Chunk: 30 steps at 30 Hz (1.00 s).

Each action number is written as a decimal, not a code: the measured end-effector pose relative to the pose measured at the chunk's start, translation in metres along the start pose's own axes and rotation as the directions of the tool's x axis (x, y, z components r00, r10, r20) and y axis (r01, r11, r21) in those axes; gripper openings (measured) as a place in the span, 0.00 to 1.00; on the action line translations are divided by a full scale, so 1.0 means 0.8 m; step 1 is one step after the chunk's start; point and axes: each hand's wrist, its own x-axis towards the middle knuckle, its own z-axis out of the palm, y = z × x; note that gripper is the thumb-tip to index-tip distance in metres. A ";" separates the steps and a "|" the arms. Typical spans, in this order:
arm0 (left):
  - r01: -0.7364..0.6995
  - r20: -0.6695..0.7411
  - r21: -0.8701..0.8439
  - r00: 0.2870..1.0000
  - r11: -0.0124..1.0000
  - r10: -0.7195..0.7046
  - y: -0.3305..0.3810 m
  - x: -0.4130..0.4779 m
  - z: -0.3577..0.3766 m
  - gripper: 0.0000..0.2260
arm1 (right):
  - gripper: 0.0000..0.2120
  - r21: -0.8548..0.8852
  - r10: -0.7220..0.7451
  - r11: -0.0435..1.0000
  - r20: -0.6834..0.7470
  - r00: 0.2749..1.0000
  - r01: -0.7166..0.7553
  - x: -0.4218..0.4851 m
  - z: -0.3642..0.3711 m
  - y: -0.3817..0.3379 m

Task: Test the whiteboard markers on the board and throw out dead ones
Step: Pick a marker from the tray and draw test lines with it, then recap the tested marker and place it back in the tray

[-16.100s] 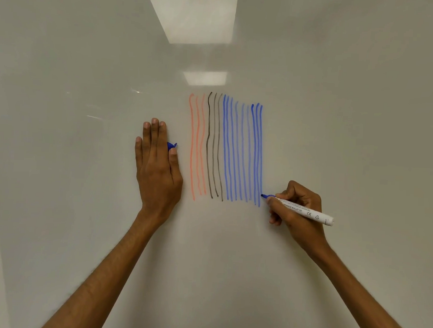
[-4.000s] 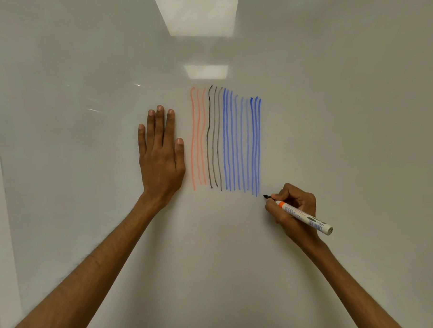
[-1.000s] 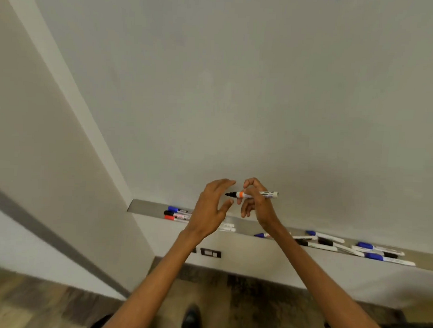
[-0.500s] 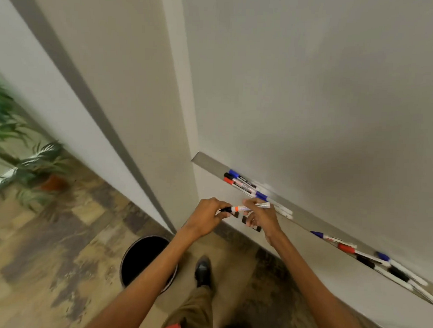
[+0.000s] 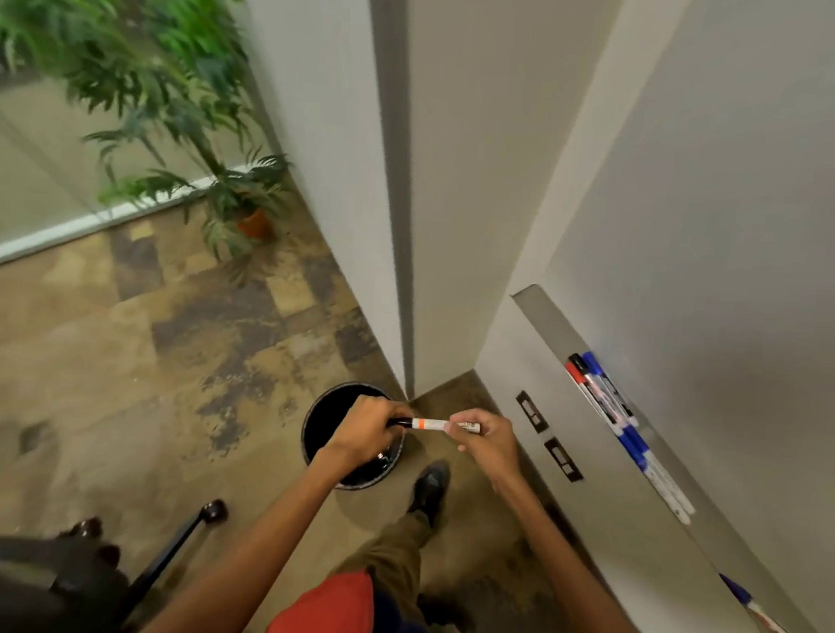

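**A:** What is held at centre frame?

**B:** A white marker with an orange band, lying level between both hands, directly above the open mouth of a black round bin on the floor.

**A:** How do the hands grip it?

**B:** The left hand is curled closed around the marker's dark end, whether cap or tip cannot be told. The right hand pinches the white barrel's other end between thumb and fingertips.

**A:** And around them?

**B:** Just right of the bin, a black shoe and an olive trouser leg stand on the mottled brown floor. A red garment fills the lower edge. Farther right, the whiteboard runs up the frame, its grey tray carrying a row of markers with red, black and blue caps, lying end to end along the ledge; more markers show blurred at the lower right corner. Two small dark wall plates sit below the tray.

**A:** The left side?

**B:** A black office chair base at the bottom left, and a leafy potted plant in an orange pot beside a glass partition, well apart from the bin.
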 end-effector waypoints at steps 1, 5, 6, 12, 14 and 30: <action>0.034 -0.020 -0.004 0.999 0.999 -0.034 -0.008 -0.003 -0.002 0.08 | 0.06 -0.063 -0.032 0.997 0.034 0.999 0.034 0.008 0.012 -0.001; 0.182 -0.126 -0.016 0.975 0.983 -0.183 -0.035 -0.010 -0.006 0.13 | 0.11 -0.202 -0.136 0.963 0.203 0.970 0.178 0.032 0.056 -0.018; 0.216 -0.160 -0.021 0.963 0.976 -0.216 -0.041 -0.010 -0.006 0.15 | 0.14 -0.237 -0.146 0.950 0.244 0.959 0.205 0.035 0.065 -0.023; 0.309 -0.284 -0.110 0.901 0.945 -0.328 -0.058 -0.002 -0.008 0.17 | 0.26 -0.425 -0.038 0.875 0.413 0.910 0.229 0.047 0.086 -0.019; 0.298 -0.282 -0.113 0.905 0.948 -0.318 -0.054 0.000 -0.007 0.15 | 0.26 -0.437 -0.028 0.871 0.412 0.911 0.224 0.046 0.080 -0.011; 0.077 -0.131 -0.071 0.988 0.995 -0.085 0.046 0.028 0.031 0.11 | 0.16 -0.220 -0.082 0.970 0.113 0.990 0.105 0.012 -0.009 0.002</action>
